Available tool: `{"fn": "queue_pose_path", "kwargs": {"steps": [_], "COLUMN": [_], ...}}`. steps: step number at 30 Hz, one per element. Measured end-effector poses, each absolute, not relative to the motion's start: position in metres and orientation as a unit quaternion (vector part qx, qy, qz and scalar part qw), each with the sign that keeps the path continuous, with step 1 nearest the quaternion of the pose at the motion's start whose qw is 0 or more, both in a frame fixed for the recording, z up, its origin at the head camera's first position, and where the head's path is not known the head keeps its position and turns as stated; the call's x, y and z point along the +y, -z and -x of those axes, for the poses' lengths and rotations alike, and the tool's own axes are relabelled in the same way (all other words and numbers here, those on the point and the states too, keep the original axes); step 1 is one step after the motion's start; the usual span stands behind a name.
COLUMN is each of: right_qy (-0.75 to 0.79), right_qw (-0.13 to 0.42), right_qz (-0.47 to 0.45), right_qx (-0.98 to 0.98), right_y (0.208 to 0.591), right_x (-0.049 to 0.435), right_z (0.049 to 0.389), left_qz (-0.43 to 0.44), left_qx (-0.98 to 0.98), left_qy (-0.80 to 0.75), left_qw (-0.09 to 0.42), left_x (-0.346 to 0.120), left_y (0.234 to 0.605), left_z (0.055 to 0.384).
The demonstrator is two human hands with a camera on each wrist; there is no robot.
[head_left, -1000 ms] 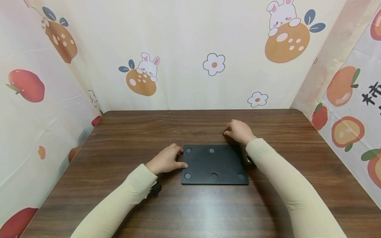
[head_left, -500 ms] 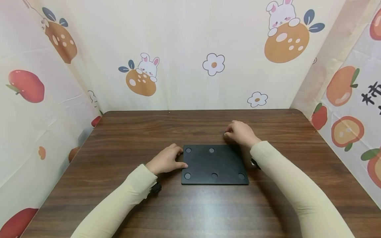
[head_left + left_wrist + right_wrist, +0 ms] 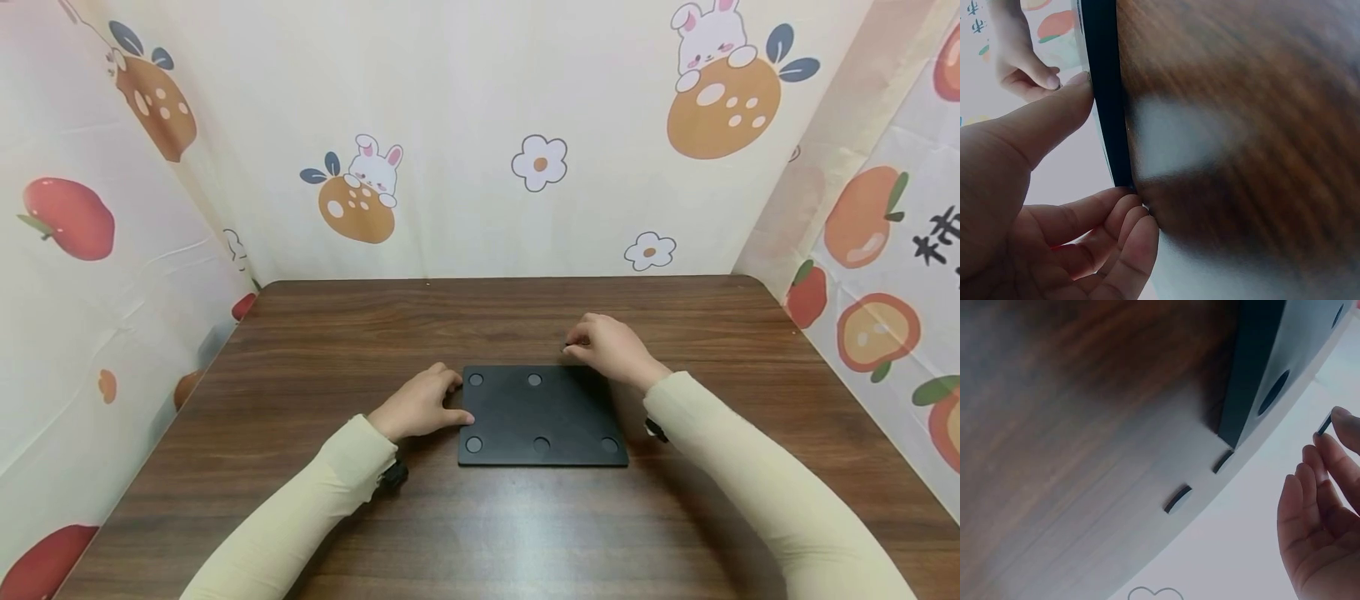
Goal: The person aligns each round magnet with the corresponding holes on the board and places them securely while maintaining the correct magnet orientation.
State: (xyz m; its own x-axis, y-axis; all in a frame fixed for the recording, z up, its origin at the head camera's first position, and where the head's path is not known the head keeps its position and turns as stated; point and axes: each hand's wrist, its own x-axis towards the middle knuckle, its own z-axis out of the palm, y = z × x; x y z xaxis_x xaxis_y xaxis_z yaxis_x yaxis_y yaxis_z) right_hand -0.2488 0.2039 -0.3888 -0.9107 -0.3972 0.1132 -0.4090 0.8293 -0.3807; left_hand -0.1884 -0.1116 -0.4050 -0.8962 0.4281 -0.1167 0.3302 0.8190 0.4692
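Observation:
In the head view a thin black board (image 3: 543,417) lies on the table, several round recesses showing along its edges. My left hand (image 3: 417,404) is at its left side, the thumb on the top near the rim and the fingertips against the edge. My right hand (image 3: 611,346) is over the board's far right corner, hiding it. Between thumb and index finger it pinches a small dark disc (image 3: 1325,424), seen nearly edge-on in the right wrist view. The other fingers of that hand are loosely bent.
Two more small discs, a nearer one (image 3: 1178,499) and one by the board's corner (image 3: 1224,461), appear on the tabletop in the right wrist view. The brown wooden table (image 3: 360,325) ends at a printed curtain (image 3: 465,100) behind and at both sides.
My right hand has moved slightly back toward me and to the right, still pinching the small disc. The left hand and the board have stayed in place.

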Motion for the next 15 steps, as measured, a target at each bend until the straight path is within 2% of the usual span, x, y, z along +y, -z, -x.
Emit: {"fn": "queue_pose_path", "kwargs": {"steps": [15], "right_qy": [-0.219], "right_qw": [0.031], "right_qz": [-0.259], "right_qx": [-0.94], "right_y": [0.389], "right_x": [0.198], "right_z": [0.218], "left_qz": [-0.203], "left_qx": [0.947], "left_qy": [-0.225], "left_qw": [0.106], "left_x": [-0.112], "left_y": [0.405], "left_z": [0.189]}}
